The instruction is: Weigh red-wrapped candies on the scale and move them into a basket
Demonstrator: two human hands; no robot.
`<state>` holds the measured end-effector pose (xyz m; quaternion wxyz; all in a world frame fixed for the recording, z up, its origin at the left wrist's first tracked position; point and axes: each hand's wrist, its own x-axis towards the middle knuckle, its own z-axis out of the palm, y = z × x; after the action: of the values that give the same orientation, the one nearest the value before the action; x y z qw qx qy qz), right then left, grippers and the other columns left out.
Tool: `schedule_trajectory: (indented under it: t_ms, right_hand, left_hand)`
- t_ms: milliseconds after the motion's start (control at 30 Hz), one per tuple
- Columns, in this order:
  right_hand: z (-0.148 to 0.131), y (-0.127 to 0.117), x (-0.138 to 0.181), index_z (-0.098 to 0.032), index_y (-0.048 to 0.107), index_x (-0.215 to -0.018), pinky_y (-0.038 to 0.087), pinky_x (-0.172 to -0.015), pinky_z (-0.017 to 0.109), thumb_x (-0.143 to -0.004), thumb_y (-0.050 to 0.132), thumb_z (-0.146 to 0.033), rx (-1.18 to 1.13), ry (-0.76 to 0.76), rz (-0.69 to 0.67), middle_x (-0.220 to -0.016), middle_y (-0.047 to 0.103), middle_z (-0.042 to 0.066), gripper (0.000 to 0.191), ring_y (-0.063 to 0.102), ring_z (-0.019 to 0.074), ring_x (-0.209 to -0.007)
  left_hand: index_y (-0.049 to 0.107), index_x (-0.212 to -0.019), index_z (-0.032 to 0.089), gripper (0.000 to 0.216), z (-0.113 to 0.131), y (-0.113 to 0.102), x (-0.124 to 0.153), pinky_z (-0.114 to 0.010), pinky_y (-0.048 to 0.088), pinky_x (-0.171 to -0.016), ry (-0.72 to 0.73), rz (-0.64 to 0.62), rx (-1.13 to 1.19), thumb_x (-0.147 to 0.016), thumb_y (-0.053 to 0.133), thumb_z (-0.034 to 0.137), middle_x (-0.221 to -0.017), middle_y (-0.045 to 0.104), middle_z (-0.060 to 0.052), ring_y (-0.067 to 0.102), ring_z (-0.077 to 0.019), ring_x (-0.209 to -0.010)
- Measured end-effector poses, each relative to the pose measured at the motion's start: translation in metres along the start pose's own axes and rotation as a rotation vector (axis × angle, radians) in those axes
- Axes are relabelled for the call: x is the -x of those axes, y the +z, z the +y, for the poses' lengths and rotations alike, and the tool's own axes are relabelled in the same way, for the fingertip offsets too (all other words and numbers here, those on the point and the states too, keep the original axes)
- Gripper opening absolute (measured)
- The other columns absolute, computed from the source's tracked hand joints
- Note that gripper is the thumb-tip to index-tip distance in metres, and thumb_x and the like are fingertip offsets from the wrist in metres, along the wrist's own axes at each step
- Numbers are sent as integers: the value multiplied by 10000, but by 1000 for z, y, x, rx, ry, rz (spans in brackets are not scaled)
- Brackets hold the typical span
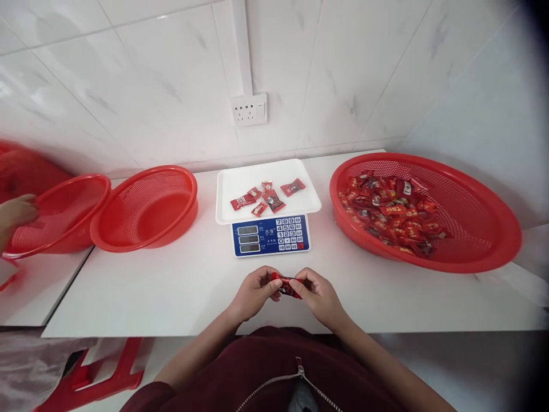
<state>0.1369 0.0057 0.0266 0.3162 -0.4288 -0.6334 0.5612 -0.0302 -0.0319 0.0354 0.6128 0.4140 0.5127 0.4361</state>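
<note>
- Head view: the red-and-dark candy packet [289,288] is between your two hands, over the near part of the white table [163,292]; whether its wrapper is intact is too small to tell.
- Your left hand [255,294] pinches one end between thumb and fingers, and your right hand [321,297] pinches the other end the same way.
- Just beyond your hands, the blue digital scale [271,240] bears a white tray [229,186]; you cannot read its figures clearly here.
- Six wrapped candies [273,201] lie loose on that tray, so this part looks done; the packet in your fingers is not among them.
- To your right, a red perforated basket [484,232] holds a large heap of wrapped candies [394,212], so most of the lot seems left for you.
- To your left stand a second red basket [146,214] and, farther off, a third [79,246], with a co-worker's hand [19,212] beside it.
</note>
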Motion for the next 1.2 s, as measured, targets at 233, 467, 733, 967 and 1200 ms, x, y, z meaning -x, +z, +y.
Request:
schedule_trajectory:
  t_ms: [233,467,733,967,1200]
  right_hand:
    - [-3,-2,0,-199,535,-774,400,-562,251,-803,522,-398,85,16,-119,-660,554,-14,202,492,130,-597]
    - [-8,1,1,-202,472,-620,375,-540,241,-795,522,-384,121,-20,-55,-580,529,-29,257,475,126,-564]
    - [-11,6,-2,-193,563,-768,428,-574,246,-803,541,-362,-8,2,-69,-633,573,-19,173,536,130,-599]
    - [-43,-56,-12,-215,630,-825,452,-641,264,-810,524,-344,251,-174,79,-761,654,13,167,588,152,-696]
    - [-76,-187,-62,-200,662,-785,460,-661,264,-733,534,-198,737,34,71,-818,686,28,139,620,168,-741]
  left_hand:
    - [562,-813,132,256,2,0,1,-255,459,-607,44,15,-8,-755,629,372,-717,552,-13,531,-113,-638]
    - [544,-919,140,292,3,0,4,-285,483,-638,25,-93,0,-787,586,398,-785,575,-36,554,-134,-683]
    - [578,-922,156,277,15,-5,3,-274,471,-649,102,-31,-165,-804,556,405,-780,579,-34,537,-135,-681]
    - [554,-881,164,304,13,-6,-1,-278,459,-650,34,-35,-209,-808,517,457,-781,595,-37,549,-148,-661]
    - [554,-817,171,301,-4,-3,-5,-262,429,-621,3,-74,-286,-797,523,470,-681,572,-11,528,-150,-633]
